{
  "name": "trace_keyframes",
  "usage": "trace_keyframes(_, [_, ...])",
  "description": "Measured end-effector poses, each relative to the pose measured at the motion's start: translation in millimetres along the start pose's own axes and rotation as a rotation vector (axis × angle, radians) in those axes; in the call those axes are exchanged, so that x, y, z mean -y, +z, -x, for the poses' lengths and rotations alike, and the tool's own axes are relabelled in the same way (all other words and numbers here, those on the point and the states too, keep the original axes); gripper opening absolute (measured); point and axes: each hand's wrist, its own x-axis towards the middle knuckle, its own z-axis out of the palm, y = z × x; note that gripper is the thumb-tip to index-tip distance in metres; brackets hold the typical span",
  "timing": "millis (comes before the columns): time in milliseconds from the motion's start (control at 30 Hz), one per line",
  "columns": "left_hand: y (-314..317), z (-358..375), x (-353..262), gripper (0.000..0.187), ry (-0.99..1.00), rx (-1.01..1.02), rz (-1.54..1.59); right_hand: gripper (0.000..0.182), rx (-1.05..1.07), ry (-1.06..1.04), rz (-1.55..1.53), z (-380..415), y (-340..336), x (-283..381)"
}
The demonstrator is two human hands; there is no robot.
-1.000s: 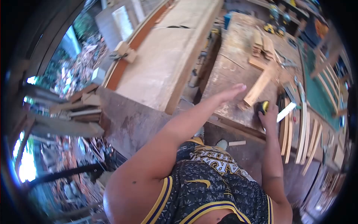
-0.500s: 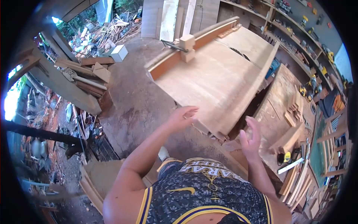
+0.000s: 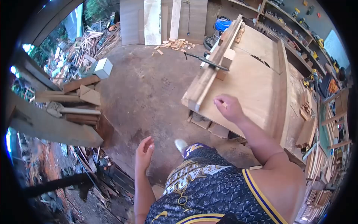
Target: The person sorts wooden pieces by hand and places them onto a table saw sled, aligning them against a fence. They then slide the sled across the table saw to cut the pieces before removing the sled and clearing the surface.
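My right hand (image 3: 229, 108) is over the near end of a plywood-topped saw table (image 3: 250, 97), its fingers curled in with nothing showing in them. Just beyond it, a long wooden fence (image 3: 209, 80) runs across the top. A bar clamp (image 3: 201, 59) grips that fence beside a pale wood block (image 3: 228, 58). Farther back, the dark toothed saw blade (image 3: 260, 60) rises through the plywood. My left hand (image 3: 144, 150) hangs in the air over the concrete floor, touching nothing, with its fingers loosely bent and apart.
Wood offcuts (image 3: 177, 44) lie on the floor (image 3: 149, 82) by the back wall, near a blue shop vacuum (image 3: 223, 24). Stacked boards and a white box (image 3: 103, 68) stand at left. Shelves with tools (image 3: 291, 30) line the right wall.
My view has swung so the saw table sits farther right. The right hand has come over the tabletop and its fingers have curled; the left hand has moved away from the table's edge.
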Motion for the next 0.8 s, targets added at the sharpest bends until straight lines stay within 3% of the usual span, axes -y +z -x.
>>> trace_keyframes(100, [-33.3,-89.1,-14.4,0.043,0.041,0.08,0.079,0.017,-0.136,-0.004,0.123,-97.7,6.1,-4.6])
trace_keyframes(167, [-69.4,-146.4,9.7,0.043,0.048,0.09,-0.071,0.022,-0.2,0.072,0.275,-176.7,0.9,-35.0])
trace_keyframes(233, [-126.3,-194.8,58.4,0.043,-0.023,0.097,-0.387,0.033,-0.262,0.137,0.499,-264.2,-10.6,-106.4])
trace_keyframes(267, [-163.7,-210.1,93.5,0.045,-0.055,0.096,-0.581,0.045,-0.28,0.239,0.693,-303.4,-19.6,-153.4])
trace_keyframes(300, [-219.5,-219.7,168.4,0.05,-0.197,0.098,-0.692,0.049,-0.174,0.508,0.761,-336.7,-32.2,-177.4])
trace_keyframes(333, [-255.9,-218.0,188.7,0.05,-0.442,0.149,-0.782,0.053,-0.053,0.776,0.815,-363.0,-43.8,-197.3])
trace_keyframes(367, [-313.9,-211.1,247.3,0.054,-0.449,0.295,-0.858,0.056,0.089,0.855,0.767,-380.7,-56.9,-233.6])
trace_keyframes(400, [-371.7,-198.2,317.5,0.054,-0.106,0.507,-1.174,0.062,0.224,0.925,0.719,-385.1,-68.4,-273.7])
trace_keyframes(433, [-383.0,-198.8,323.4,0.054,-0.077,0.52,-1.169,0.061,0.157,0.976,0.725,-378.8,-68.7,-315.0])
trace_keyframes(467, [-383.7,-197.2,314.3,0.052,0.136,0.162,-1.277,0.06,0.088,1.028,0.727,-378.6,-66.9,-337.5])
trace_keyframes(500, [-392.1,-219.1,311.0,0.049,0.351,-0.209,-1.34,0.058,-0.034,1.108,0.648,-376.5,-56.3,-314.4])
trace_keyframes(533, [-409.3,-263.9,320.9,0.049,0.381,-0.193,-1.331,0.056,-0.156,1.183,0.564,-369.1,-34.3,-280.7])
trace_keyframes(600, [-435.4,-360.7,335.3,0.049,0.289,-0.057,-1.296,0.058,-0.56,1.294,0.849,-361.6,-10.4,-295.3])
trace_keyframes(633, [-448.9,-403.3,340.2,0.049,0.237,0.018,-1.286,0.058,-0.576,1.317,0.852,-361.3,-12.1,-292.0])
trace_keyframes(700, [-478.9,-489.1,346.1,0.049,0.127,0.176,-1.275,0.068,-0.337,1.409,0.78,-356.5,-13.2,-277.7])
trace_keyframes(800, [-495.2,-630.6,322.7,0.048,-0.031,0.406,-1.273,0.063,-0.423,1.468,0.736,-349.4,0.4,-265.9])
